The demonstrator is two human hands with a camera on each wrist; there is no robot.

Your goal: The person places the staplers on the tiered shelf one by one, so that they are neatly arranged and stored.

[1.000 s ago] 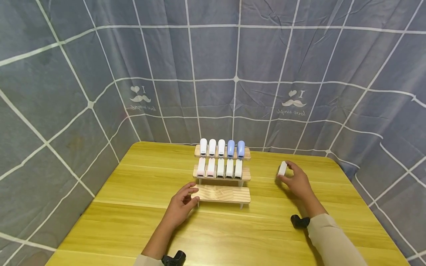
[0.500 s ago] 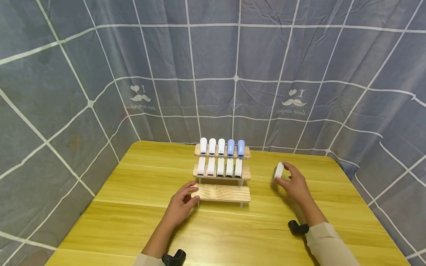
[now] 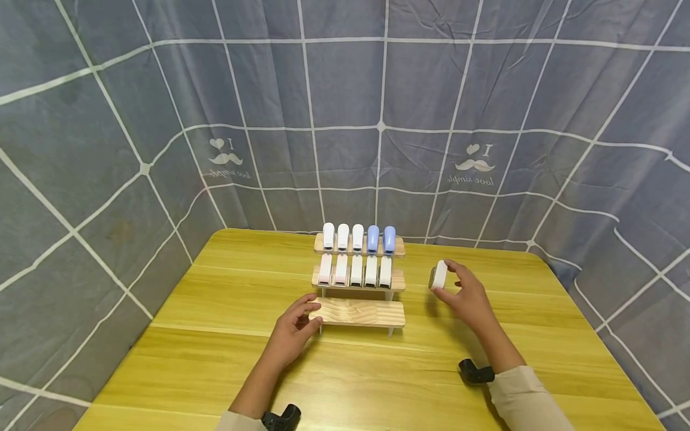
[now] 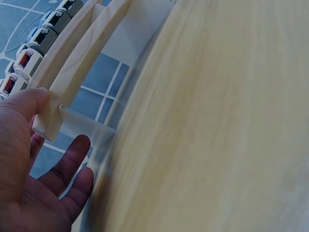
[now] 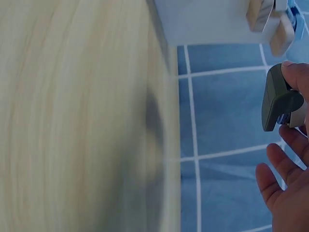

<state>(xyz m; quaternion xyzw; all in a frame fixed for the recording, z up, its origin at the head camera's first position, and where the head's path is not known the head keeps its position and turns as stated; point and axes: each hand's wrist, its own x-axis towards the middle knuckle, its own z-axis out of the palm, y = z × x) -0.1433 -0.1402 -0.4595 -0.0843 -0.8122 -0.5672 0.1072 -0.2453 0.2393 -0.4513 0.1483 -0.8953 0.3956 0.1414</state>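
Note:
In the head view my right hand (image 3: 468, 299) pinches a small white stapler (image 3: 439, 275) above the table, to the right of a three-tier wooden stand. The right wrist view shows the dark grey base of this stapler (image 5: 276, 99), with the thumb at one end and fingertips at the other. My left hand (image 3: 293, 332) grips the left end of the bare lowest shelf (image 3: 360, 312). Along the middle shelf stands a row of white and pinkish staplers (image 3: 356, 271). Three white staplers (image 3: 342, 237) and two blue staplers (image 3: 373, 239) line the top shelf.
The stand rests on a yellow wood-grain table (image 3: 215, 311), its shelves on pale supports (image 4: 87, 126). Behind the table and along both sides hangs a grey curtain (image 3: 345, 90) with white grid lines. Each wrist wears a black camera (image 3: 475, 372).
My right hand has carried the stapler leftward, closer to the stand. The left hand has kept its grip on the lowest shelf.

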